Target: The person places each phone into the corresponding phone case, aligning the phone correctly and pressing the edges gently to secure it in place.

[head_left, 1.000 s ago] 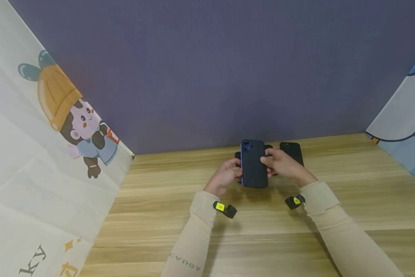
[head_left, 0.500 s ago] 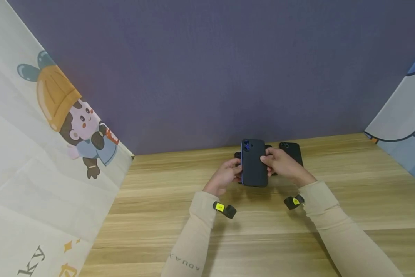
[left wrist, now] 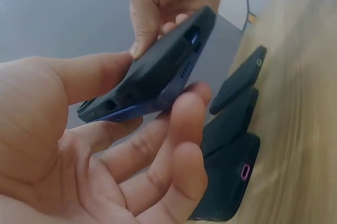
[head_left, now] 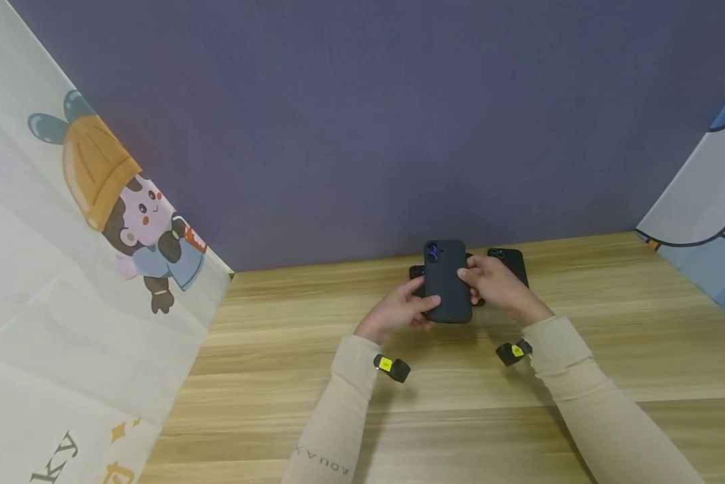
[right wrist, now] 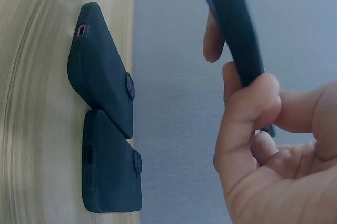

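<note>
Both hands hold a blue phone (left wrist: 172, 91) and a black phone case (head_left: 449, 286) above the table. The case lies over the phone's back, camera opening at the upper left in the head view. Seen from the left wrist, a slanting blue edge sticks out below the case, so the two are not flush along that side. My left hand (head_left: 394, 312) grips the left side, thumb across the case back and fingers beneath. On the opposite side, my right hand (head_left: 500, 285) pinches the edge between thumb and curled fingers.
Three black-cased phones lie on the wooden table (head_left: 290, 376) behind the hands: a right one (head_left: 512, 266), a left one (head_left: 417, 272), and a middle one (left wrist: 231, 118) mostly hidden in the head view. A dark blue-grey wall (head_left: 362, 134) rises right behind them.
The left thumb has moved from the left edge onto the case back. Phone and case have shifted slightly right and up, and the blue left edge no longer shows in the head view.
</note>
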`<state>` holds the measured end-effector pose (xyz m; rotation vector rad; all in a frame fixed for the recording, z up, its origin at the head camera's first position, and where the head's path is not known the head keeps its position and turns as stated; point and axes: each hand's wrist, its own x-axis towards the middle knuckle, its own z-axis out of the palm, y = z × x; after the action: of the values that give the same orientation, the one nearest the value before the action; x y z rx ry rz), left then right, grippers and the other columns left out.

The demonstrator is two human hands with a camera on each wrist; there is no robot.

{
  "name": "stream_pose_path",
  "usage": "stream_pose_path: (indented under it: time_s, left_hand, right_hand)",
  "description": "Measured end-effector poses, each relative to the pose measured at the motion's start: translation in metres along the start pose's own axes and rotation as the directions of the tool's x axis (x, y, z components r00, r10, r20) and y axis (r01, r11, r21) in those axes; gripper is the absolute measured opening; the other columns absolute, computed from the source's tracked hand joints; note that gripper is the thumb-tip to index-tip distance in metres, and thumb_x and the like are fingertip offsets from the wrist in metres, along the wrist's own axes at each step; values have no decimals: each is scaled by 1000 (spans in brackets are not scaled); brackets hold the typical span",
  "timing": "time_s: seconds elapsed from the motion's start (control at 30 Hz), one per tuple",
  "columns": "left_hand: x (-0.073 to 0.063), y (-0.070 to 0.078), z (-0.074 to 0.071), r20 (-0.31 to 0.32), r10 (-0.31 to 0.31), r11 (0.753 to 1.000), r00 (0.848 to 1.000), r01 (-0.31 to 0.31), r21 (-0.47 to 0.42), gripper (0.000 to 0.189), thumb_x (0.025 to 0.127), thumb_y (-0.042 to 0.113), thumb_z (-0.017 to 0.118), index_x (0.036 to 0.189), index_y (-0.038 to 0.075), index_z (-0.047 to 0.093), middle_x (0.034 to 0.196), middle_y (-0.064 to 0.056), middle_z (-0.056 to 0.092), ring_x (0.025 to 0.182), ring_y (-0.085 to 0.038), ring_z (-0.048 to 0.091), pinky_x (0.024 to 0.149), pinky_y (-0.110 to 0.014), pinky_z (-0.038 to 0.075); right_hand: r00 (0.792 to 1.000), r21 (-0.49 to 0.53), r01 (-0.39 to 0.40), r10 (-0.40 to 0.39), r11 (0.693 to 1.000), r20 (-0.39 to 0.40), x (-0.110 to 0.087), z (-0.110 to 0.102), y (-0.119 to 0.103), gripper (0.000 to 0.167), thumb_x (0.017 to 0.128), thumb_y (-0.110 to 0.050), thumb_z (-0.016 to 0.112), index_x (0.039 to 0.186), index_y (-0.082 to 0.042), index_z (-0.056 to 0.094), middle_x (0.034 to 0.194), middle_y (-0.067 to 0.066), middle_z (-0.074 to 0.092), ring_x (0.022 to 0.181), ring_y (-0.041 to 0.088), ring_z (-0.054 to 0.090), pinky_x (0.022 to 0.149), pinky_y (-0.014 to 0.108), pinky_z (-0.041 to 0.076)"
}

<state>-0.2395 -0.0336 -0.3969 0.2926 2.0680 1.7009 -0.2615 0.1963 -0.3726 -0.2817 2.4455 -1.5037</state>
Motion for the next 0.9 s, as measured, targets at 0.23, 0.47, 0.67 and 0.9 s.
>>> stream_pose_path:
  time_s: [0.23, 0.47, 0.67, 0.9]
  left_hand:
    - [-2, -2, 0, 50, -8, 998, 999, 4, 65, 81, 98, 35, 70, 164, 21, 24, 105, -28, 74, 57, -14, 66, 58, -33, 50]
    - [-3, -2, 1, 51, 13, 998, 999, -16, 64, 80, 100, 27, 68, 164, 19, 22, 98, -21, 76, 60, -15, 67, 68, -40, 58]
    - [-3, 1, 3, 40, 25, 999, 999, -26, 21, 74, 101, 17, 65, 163, 14, 24, 90, -12, 74, 63, -16, 67, 89, -57, 58]
    - [-3, -1, 5, 3, 17, 998, 1000, -17, 56, 73, 102, 14, 62, 162, 3, 22, 92, -12, 73, 64, -14, 66, 89, -54, 59]
  right_hand:
    - [1000, -10, -13, 13, 1000, -12, -1, 1, -1, 32, 110, -23, 45, 126, 5, 47, 76, 2, 51, 68, 16, 55, 71, 41, 55]
    - [1000, -10, -18, 17, 1000, -14, -1, 2, -1, 33, 110, -22, 45, 128, 6, 46, 78, 3, 51, 71, 17, 54, 71, 39, 56]
    - [1000, -4, -9, 9, 1000, -6, 1, 2, 1, 35, 111, -22, 44, 130, 6, 45, 80, 4, 51, 72, 17, 53, 71, 36, 57]
    - [1000, 18, 2, -2, 1000, 3, 0, 3, 0, 35, 110, -20, 46, 130, 9, 44, 78, 3, 52, 71, 15, 54, 68, 29, 58]
